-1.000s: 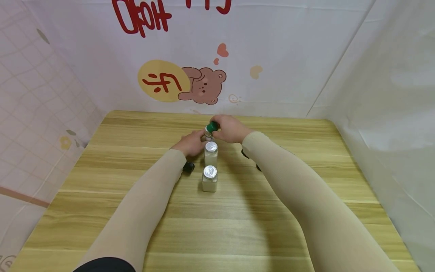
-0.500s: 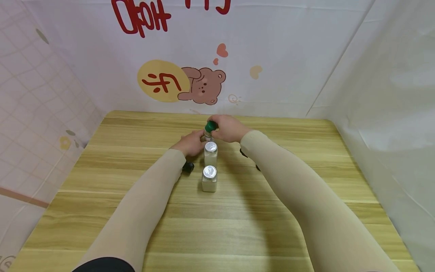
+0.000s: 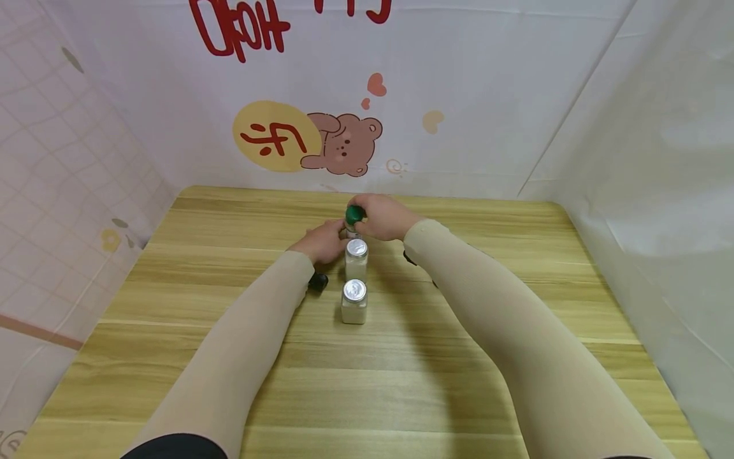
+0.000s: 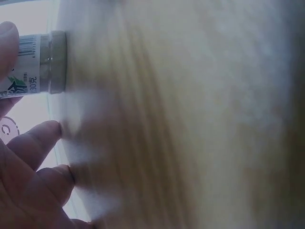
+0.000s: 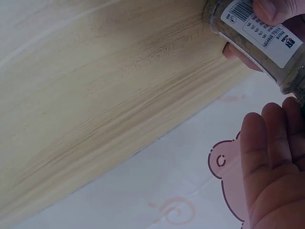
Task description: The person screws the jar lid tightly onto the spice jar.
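At the far middle of the table my left hand [image 3: 322,242] grips a small clear seasoning jar [image 5: 259,36] with a white printed label. Its thumb [image 5: 267,10] lies across the label. The jar stands upright on the table in the left wrist view [image 4: 45,62], filled with a brownish-grey powder. On top of it, my right hand [image 3: 385,217] pinches the green cap [image 3: 354,215] between thumb and fingers. Whether the cap's thread is engaged cannot be made out. Several right-hand fingers [image 5: 257,143] extend beside the jar in the right wrist view.
Two jars with silvery tops, one behind the other [image 3: 356,262] and nearer me [image 3: 353,309], stand in line with the held jar. The wooden table [image 3: 355,395] ends at a printed white backdrop [image 3: 470,153] just behind my hands.
My right hand has shifted slightly left, and the green cap has gone from tilted to more level over the jar's mouth. My left hand and the two silvery-topped jars have stayed put.
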`<state>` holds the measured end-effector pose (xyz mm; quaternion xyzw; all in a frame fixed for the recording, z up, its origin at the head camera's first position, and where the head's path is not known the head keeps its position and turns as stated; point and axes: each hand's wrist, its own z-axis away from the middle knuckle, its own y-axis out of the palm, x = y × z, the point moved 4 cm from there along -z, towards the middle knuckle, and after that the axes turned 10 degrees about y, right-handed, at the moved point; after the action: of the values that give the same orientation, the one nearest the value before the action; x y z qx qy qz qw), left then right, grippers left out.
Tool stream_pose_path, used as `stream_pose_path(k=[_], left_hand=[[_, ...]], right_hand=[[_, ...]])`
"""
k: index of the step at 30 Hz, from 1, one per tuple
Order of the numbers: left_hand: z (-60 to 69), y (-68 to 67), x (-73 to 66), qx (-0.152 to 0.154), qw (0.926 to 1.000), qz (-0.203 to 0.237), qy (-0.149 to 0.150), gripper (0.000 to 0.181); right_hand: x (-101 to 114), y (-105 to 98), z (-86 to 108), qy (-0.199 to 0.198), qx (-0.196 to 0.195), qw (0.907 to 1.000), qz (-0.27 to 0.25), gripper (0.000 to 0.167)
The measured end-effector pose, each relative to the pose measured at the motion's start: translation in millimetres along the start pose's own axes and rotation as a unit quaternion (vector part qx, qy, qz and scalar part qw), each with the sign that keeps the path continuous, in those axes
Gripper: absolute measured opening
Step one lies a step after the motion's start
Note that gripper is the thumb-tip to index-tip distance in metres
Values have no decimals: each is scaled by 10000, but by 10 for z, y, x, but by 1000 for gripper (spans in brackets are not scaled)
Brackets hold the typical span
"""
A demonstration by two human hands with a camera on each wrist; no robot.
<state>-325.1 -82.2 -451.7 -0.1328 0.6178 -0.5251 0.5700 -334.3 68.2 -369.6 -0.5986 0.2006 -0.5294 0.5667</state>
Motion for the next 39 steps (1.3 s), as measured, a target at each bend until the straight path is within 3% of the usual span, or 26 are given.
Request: stream_pose_path(k=[39], left_hand=[[-14, -13, 8, -31, 10000, -46, 76, 66]], right_hand=[[-58, 82, -38, -100, 327, 9993, -122, 44]])
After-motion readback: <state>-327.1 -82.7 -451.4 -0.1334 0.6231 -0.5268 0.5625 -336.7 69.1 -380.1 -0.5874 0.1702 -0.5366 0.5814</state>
